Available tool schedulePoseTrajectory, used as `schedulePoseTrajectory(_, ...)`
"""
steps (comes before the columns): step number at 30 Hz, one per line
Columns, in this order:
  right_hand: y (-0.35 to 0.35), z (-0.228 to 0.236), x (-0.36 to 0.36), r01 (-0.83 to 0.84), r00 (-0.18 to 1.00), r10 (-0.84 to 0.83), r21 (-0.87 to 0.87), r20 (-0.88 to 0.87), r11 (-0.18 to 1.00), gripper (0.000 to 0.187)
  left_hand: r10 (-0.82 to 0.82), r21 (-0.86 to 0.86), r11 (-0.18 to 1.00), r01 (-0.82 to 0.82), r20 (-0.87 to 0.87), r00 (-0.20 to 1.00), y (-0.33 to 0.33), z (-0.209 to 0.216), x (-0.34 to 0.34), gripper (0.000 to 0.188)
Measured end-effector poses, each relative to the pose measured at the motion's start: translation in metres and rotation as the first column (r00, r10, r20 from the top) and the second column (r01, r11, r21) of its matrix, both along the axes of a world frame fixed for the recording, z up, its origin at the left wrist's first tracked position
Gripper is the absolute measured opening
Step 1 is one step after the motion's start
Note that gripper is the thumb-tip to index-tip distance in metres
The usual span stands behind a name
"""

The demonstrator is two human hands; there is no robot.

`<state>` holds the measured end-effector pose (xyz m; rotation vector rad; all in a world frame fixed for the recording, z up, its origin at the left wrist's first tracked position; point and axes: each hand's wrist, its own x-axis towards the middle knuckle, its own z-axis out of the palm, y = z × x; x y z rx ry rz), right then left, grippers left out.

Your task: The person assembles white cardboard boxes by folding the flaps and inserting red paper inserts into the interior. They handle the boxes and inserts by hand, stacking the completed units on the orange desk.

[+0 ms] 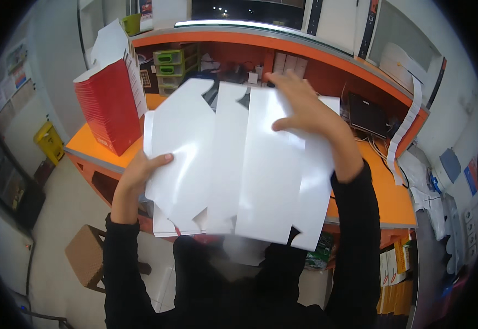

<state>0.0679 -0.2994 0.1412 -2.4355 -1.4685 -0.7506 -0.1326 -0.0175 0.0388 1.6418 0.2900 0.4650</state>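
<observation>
2 black sleeves reach toward an orange desk. The left hand grips the left edge of a creased white die-cut sheet, thumb on top; the right hand spreads over its upper right, contact unclear. A red carton stands on the desk's left.

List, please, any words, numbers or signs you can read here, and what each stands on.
None reads clearly.
Red carton: pale print, too small to read.
Paper strip: marks, too small to read.
Yellow container: dark mark, too blurred to read.
White sheets: no print visible.
</observation>
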Motion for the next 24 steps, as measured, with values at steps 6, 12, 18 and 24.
schedulePoseTrajectory(6,0.072,-0.030,0.056,-0.148,0.867,-0.188,-0.599,-0.462,0.787,0.071,-0.087,-0.046,0.996,0.082,-0.110,0.990,0.018,-0.041,0.007,0.079)
schedulePoseTrajectory(12,0.081,-0.113,0.035,0.015,0.977,-0.115,-0.488,-0.177,0.873,0.029,0.121,0.989,0.128,0.071,-0.087,0.989,-0.003,-0.031,0.028,0.072)
schedulePoseTrajectory(18,0.056,-0.128,0.012,-0.056,0.997,0.033,-0.384,-0.067,0.922,0.022,-0.240,0.905,0.078,0.419,-0.391,0.889,-0.034,-0.071,0.077,0.080)
schedulePoseTrajectory(24,0.016,-0.161,-0.013,-0.238,0.970,0.236,-0.048,-0.059,0.970,0.027,-0.141,0.849,-0.022,0.528,-0.526,0.839,-0.038,-0.051,0.075,0.086)
